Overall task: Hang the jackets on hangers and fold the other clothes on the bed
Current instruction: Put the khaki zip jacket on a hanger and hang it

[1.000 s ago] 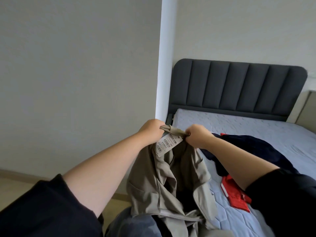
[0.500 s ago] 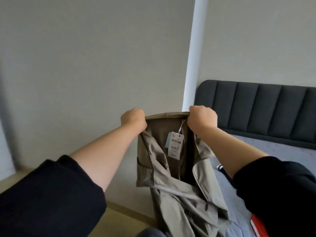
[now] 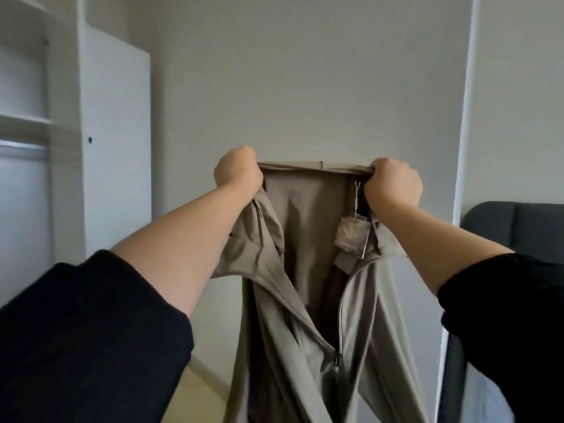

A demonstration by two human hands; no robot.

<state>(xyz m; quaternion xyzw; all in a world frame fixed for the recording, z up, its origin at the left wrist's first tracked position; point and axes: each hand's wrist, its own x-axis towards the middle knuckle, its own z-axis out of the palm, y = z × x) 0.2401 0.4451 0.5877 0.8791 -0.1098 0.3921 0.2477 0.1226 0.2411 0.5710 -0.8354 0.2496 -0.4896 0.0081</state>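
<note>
Jacket: we are holding the beige jacket (image 3: 305,239) up by its collar, front hanging open
Left hand: we are curling our left hand (image 3: 238,170) tight round the jacket's collar, left end
Right hand: we are gripping the collar's right end with our right hand (image 3: 393,186)
Tag: a paper tag (image 3: 351,236) is dangling inside the jacket
Headboard: a dark headboard (image 3: 512,230) is showing right of the jacket

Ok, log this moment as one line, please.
phase: beige jacket held up, front open at top | left hand: grips collar | right hand: grips collar | tag: hangs inside collar
</note>
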